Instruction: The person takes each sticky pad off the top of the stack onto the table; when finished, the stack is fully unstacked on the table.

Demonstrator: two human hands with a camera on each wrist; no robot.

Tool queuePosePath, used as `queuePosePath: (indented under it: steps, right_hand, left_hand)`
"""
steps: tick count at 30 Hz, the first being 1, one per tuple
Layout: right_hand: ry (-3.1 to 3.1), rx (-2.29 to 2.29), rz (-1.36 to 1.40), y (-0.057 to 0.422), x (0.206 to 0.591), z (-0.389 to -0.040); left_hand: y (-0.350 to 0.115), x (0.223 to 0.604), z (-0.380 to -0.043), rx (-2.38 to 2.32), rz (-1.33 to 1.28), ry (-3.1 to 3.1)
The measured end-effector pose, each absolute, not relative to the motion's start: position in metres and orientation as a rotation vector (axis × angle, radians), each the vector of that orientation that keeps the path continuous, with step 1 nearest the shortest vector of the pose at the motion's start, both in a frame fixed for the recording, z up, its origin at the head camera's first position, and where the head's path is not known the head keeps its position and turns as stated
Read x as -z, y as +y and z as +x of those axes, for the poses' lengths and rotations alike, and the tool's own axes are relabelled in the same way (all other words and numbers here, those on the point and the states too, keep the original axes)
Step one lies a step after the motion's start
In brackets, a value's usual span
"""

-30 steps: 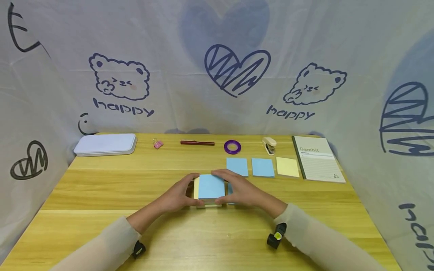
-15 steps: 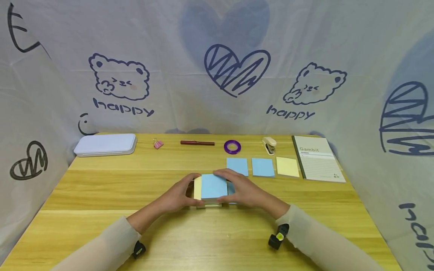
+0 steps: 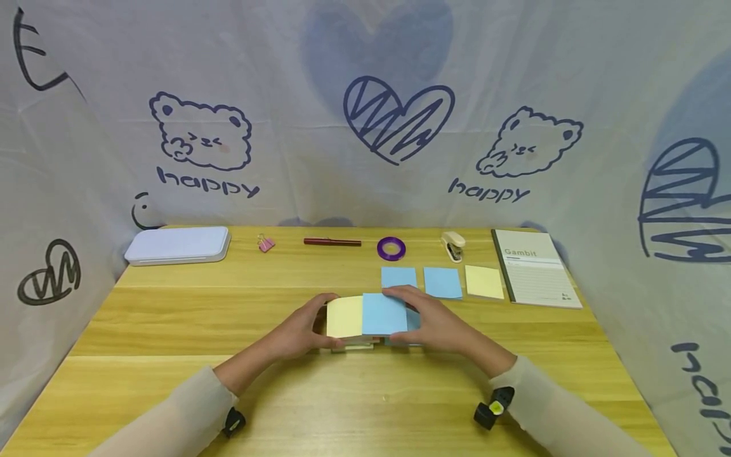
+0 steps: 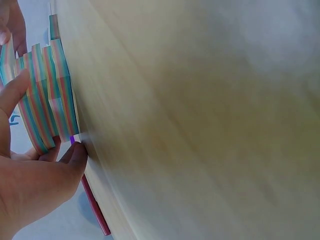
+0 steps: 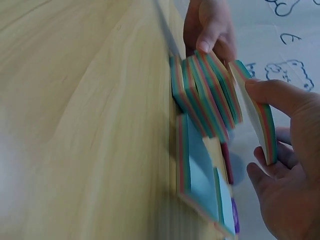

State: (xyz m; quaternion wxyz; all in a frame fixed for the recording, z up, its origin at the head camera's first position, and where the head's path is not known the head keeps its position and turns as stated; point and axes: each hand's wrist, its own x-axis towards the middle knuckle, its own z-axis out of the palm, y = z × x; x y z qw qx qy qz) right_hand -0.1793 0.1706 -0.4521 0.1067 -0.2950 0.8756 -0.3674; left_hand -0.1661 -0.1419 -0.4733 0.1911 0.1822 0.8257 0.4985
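Note:
My right hand pinches a blue-topped sticky note pad between thumb and fingers. In the right wrist view this pad is tilted and raised just off a stack of sticky note pads with multicoloured edges. My left hand grips that stack, whose top pad is yellow, with thumb at the near side and fingers at the far side. Partly hidden under my right hand, another blue pad lies on the table. The stack's layers sit slightly askew in the left wrist view.
Behind my right hand, two blue pads and a yellow pad lie in a row. Along the back stand a white case, a pink binder clip, a dark red pen, purple tape, a stapler and a notebook.
My right hand has moved right with the blue pad, sliding it off the top of the stack and uncovering more of the yellow pad. My left hand has stayed in place.

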Motion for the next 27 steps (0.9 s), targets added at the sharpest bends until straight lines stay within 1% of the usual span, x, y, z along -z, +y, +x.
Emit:
queuePosePath:
  steps: [18, 27]
  right_hand:
    - [2.667, 1.127, -0.679, 0.275, 0.477, -0.168]
    - [2.686, 1.032, -0.659, 0.295, 0.491, -0.166]
  left_hand:
    - [-0.14, 0.474, -0.167, -1.401, 0.525, 2.325]
    - [-0.141, 0.477, -0.169, -1.406, 0.536, 2.32]
